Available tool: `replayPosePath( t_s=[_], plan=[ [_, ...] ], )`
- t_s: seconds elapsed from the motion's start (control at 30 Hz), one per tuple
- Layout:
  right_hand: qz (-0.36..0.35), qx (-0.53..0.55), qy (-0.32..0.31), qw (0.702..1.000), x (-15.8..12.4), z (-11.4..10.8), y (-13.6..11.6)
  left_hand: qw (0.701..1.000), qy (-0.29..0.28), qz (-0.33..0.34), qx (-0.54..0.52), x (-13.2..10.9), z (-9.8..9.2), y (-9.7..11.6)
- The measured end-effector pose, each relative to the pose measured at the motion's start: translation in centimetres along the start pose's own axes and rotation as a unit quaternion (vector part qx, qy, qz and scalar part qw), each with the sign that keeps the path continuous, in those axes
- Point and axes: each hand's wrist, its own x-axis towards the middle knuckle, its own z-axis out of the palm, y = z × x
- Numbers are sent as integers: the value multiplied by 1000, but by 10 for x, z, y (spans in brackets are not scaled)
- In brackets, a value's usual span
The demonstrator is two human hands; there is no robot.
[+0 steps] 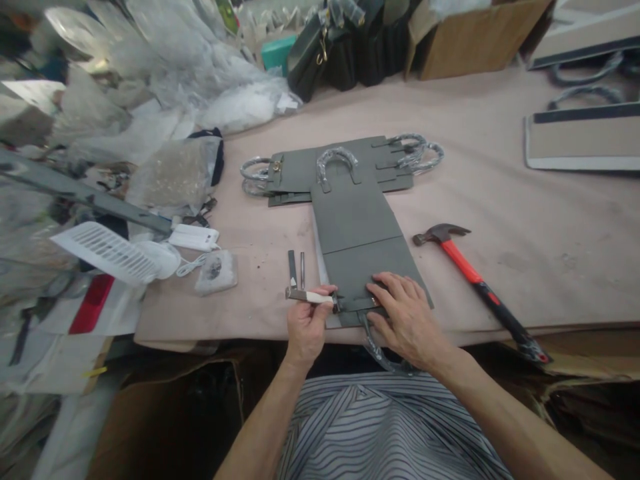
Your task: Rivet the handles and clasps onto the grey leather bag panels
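Observation:
My left hand (306,330) is closed around a metal punch (310,297) with a white-wrapped shaft, whose far end rests at the left edge of a grey leather bag panel (360,220). Spread fingers of my right hand (405,313) lie on the panel's near end, over a narrow strap (357,305) with a small gold fitting beside the fingertips. A plastic-wrapped bag handle (380,353) hangs from this end, under my right hand and over the table edge. Another wrapped handle (335,163) is at the panel's far end.
More grey panels (295,167) with wrapped handles lie beneath the far end. A claw hammer (475,280) is on the right. Left of the panel are a flat metal bar (293,267), a thin rod (303,270) and a white fan (115,253). Plastic bags (175,80) and a carton (475,43) stand behind.

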Motion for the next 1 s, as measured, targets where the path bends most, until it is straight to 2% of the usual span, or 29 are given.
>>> replayPosePath(
  t_s=[0.43, 0.67, 0.77, 0.83, 0.9, 1.0],
  plan=[
    [11, 7, -11, 1000, 1, -2, -2, 993, -32, 69, 91, 0, 3, 5],
    [12, 11, -6, 1000, 0, -1, -2, 968, -72, 181, 156, 6, 9, 8],
    [5, 38, 4, 999, 0, -1, 1, 970, -65, 168, 163, 7, 10, 6],
    [-5, 87, 30, 996, -3, -3, 4, 975, -53, 148, 157, 6, 10, 4],
    [6, 131, 83, 988, -10, -6, 9, 979, -40, 140, 141, 3, 9, 0],
    [77, 137, 164, 974, -27, -11, 14, 982, -35, 146, 117, 0, 7, -5]
  ],
)
